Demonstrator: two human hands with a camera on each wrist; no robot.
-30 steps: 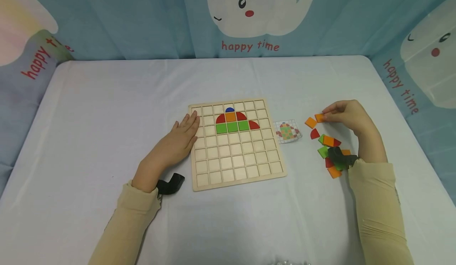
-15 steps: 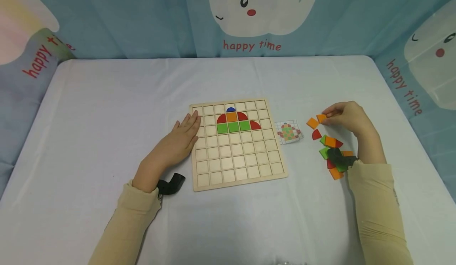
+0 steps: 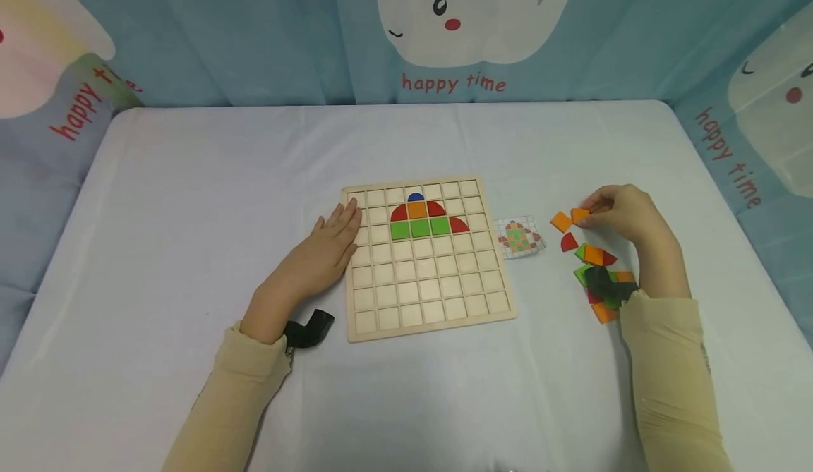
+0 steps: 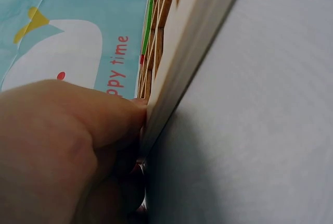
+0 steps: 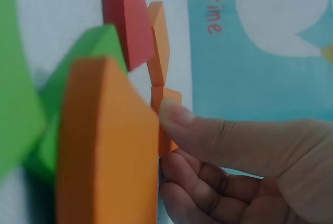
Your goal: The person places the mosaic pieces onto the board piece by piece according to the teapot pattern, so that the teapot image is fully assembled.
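My left hand (image 3: 320, 257) lies with straight fingers along the left edge of a wooden grid board (image 3: 432, 322). In the left wrist view, its fingers meet the board's side. Set in the board's upper cells are a blue half-round tile (image 3: 416, 197), an orange square (image 3: 416, 209), three green squares (image 3: 420, 228) and red quarter-round tiles (image 3: 459, 225). At the right, my right hand (image 3: 625, 211) pinches an orange square tile (image 3: 579, 215) between thumb and fingers. Beside it lies another orange square (image 3: 561, 221), with a red quarter-round tile (image 3: 569, 242) just below.
A small pattern card (image 3: 519, 237) lies against the board's right side. Several orange, green and red tiles (image 3: 593, 255) are heaped below the right hand, partly hidden by the black wrist camera (image 3: 606, 286). A blue printed curtain (image 3: 267, 34) borders the white table (image 3: 209, 176).
The whole head view has shifted slightly rightward and down. The right hand keeps its pinch on the orange square tile, which turns slightly; the left hand stays at the board's edge.
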